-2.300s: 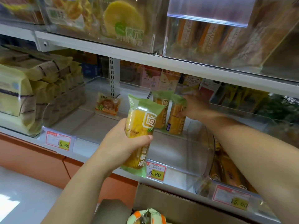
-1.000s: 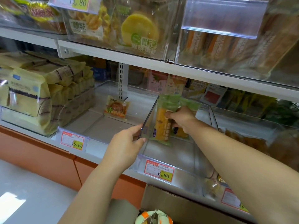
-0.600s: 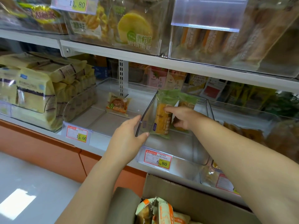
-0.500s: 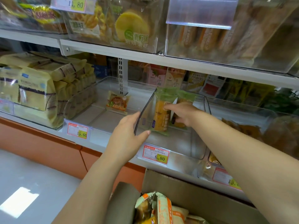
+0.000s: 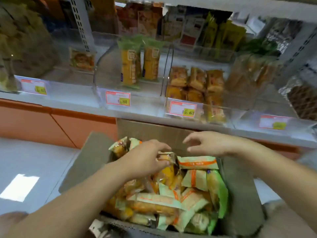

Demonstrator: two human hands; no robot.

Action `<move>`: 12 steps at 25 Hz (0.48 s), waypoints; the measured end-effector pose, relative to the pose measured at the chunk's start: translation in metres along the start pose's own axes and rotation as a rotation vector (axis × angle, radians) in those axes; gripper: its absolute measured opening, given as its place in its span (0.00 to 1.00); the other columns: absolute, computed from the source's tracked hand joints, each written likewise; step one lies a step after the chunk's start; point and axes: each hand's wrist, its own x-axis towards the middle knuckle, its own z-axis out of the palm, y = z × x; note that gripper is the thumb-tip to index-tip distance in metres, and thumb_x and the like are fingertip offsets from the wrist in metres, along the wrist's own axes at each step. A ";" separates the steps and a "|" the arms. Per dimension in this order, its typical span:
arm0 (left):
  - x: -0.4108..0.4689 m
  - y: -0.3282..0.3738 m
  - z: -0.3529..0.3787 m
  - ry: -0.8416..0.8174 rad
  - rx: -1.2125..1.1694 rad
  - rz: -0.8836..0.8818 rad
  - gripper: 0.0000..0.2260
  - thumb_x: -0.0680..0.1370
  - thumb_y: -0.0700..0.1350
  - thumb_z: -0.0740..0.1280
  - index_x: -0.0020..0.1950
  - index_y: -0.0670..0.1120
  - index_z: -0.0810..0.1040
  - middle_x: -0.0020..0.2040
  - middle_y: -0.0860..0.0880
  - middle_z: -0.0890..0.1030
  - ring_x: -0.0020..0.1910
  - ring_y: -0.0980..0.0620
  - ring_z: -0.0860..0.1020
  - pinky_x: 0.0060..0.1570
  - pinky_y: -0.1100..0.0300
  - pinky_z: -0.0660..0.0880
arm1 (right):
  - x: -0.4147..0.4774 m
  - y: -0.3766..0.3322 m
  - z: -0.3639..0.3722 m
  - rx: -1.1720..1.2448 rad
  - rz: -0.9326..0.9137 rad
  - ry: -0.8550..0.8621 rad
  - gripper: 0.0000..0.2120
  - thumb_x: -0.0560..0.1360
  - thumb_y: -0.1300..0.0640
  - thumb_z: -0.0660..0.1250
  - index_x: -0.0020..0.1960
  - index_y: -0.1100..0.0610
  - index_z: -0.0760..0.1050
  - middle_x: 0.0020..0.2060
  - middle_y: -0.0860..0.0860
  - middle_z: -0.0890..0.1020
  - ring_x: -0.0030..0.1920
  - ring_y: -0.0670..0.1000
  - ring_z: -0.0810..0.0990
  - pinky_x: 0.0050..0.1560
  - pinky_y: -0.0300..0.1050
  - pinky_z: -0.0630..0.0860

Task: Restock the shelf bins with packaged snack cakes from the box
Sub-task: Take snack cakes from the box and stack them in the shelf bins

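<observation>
Left grip (image 5: 147,160) is closed on a packet (image 5: 167,158); right grip (image 5: 211,143) released. Judged light, slippery, crushable; best taken mid-body.

Left price tag (image 5: 33,86): red border, yellow patch, figures blurred. Middle price tag (image 5: 118,98): same kind, ending 6.80. Right price tag (image 5: 182,109): ending 5.60. Far-right price tag (image 5: 273,122): unreadable. All four sit along the front of the shelf (image 5: 68,107). Slotted upright (image 5: 80,24): grey metal, back left. Boxes (image 5: 139,19): red and orange, standing at the back. Yellow-green packets (image 5: 228,35): upright, right of the boxes. Orange panel (image 5: 34,122): beneath the shelf. Floor (image 5: 34,160): pale, bearing a bright patch of light (image 5: 19,187).
</observation>
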 end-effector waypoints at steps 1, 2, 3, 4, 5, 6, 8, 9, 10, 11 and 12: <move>-0.001 0.002 0.019 -0.148 0.027 -0.001 0.24 0.77 0.54 0.69 0.71 0.53 0.72 0.66 0.49 0.75 0.60 0.52 0.76 0.58 0.63 0.70 | 0.000 0.015 0.015 -0.074 0.043 -0.117 0.19 0.79 0.49 0.64 0.69 0.50 0.72 0.64 0.47 0.76 0.63 0.48 0.75 0.59 0.37 0.69; -0.003 0.005 0.036 -0.304 0.054 -0.006 0.26 0.76 0.57 0.69 0.73 0.53 0.70 0.68 0.49 0.74 0.62 0.51 0.75 0.59 0.61 0.70 | 0.000 0.026 0.031 -0.128 0.066 -0.202 0.20 0.79 0.50 0.63 0.69 0.52 0.71 0.66 0.50 0.76 0.64 0.51 0.75 0.60 0.39 0.69; -0.006 0.004 0.049 -0.445 0.084 -0.015 0.28 0.75 0.58 0.70 0.73 0.53 0.69 0.69 0.50 0.74 0.65 0.49 0.74 0.61 0.59 0.70 | 0.000 0.033 0.047 -0.151 0.061 -0.243 0.20 0.78 0.52 0.64 0.70 0.52 0.71 0.66 0.52 0.76 0.64 0.52 0.75 0.59 0.40 0.69; -0.010 0.003 0.059 -0.549 0.126 -0.018 0.30 0.73 0.59 0.72 0.73 0.54 0.69 0.69 0.50 0.74 0.66 0.48 0.73 0.62 0.57 0.71 | 0.003 0.036 0.063 -0.120 0.038 -0.244 0.21 0.77 0.53 0.65 0.70 0.52 0.71 0.65 0.52 0.77 0.63 0.53 0.75 0.58 0.40 0.70; -0.015 0.002 0.067 -0.601 0.184 -0.014 0.31 0.71 0.58 0.73 0.72 0.54 0.70 0.68 0.50 0.74 0.65 0.47 0.74 0.62 0.55 0.71 | 0.004 0.036 0.079 -0.061 0.001 -0.249 0.21 0.77 0.54 0.66 0.69 0.50 0.71 0.64 0.52 0.77 0.62 0.53 0.76 0.58 0.40 0.71; -0.018 0.001 0.071 -0.608 0.253 -0.012 0.30 0.70 0.56 0.75 0.70 0.54 0.71 0.67 0.50 0.75 0.64 0.46 0.74 0.60 0.54 0.72 | 0.005 0.031 0.094 -0.020 -0.049 -0.251 0.22 0.76 0.55 0.67 0.70 0.49 0.70 0.64 0.51 0.76 0.62 0.52 0.76 0.60 0.42 0.71; -0.018 -0.004 0.071 -0.569 0.330 -0.039 0.27 0.70 0.53 0.75 0.68 0.53 0.73 0.64 0.48 0.78 0.61 0.45 0.76 0.57 0.54 0.73 | 0.006 0.021 0.127 -0.003 -0.159 -0.252 0.27 0.74 0.57 0.68 0.72 0.49 0.67 0.66 0.53 0.72 0.65 0.54 0.72 0.64 0.45 0.70; -0.016 -0.007 0.067 -0.550 0.309 -0.061 0.25 0.71 0.53 0.75 0.66 0.52 0.75 0.62 0.48 0.79 0.59 0.45 0.76 0.55 0.55 0.72 | 0.007 0.017 0.142 -0.007 -0.215 -0.244 0.29 0.73 0.58 0.69 0.72 0.51 0.66 0.66 0.54 0.71 0.66 0.55 0.71 0.65 0.45 0.69; -0.014 -0.010 0.059 -0.538 0.248 -0.083 0.22 0.72 0.53 0.74 0.64 0.52 0.76 0.60 0.49 0.80 0.58 0.46 0.77 0.53 0.56 0.72 | 0.007 0.012 0.151 0.021 -0.252 -0.221 0.31 0.71 0.57 0.71 0.72 0.52 0.65 0.65 0.55 0.70 0.66 0.56 0.70 0.65 0.43 0.68; -0.012 -0.014 0.051 -0.538 0.168 -0.106 0.21 0.73 0.53 0.74 0.64 0.51 0.76 0.58 0.50 0.80 0.56 0.48 0.77 0.52 0.57 0.71 | 0.009 0.010 0.158 0.081 -0.257 -0.198 0.33 0.70 0.55 0.74 0.71 0.53 0.64 0.64 0.55 0.69 0.65 0.55 0.70 0.64 0.39 0.67; -0.011 -0.018 0.042 -0.548 0.096 -0.126 0.21 0.74 0.54 0.73 0.65 0.52 0.75 0.58 0.51 0.79 0.56 0.50 0.76 0.52 0.58 0.70 | 0.011 0.009 0.162 0.146 -0.251 -0.183 0.38 0.68 0.51 0.76 0.72 0.54 0.61 0.66 0.53 0.68 0.66 0.53 0.69 0.64 0.36 0.65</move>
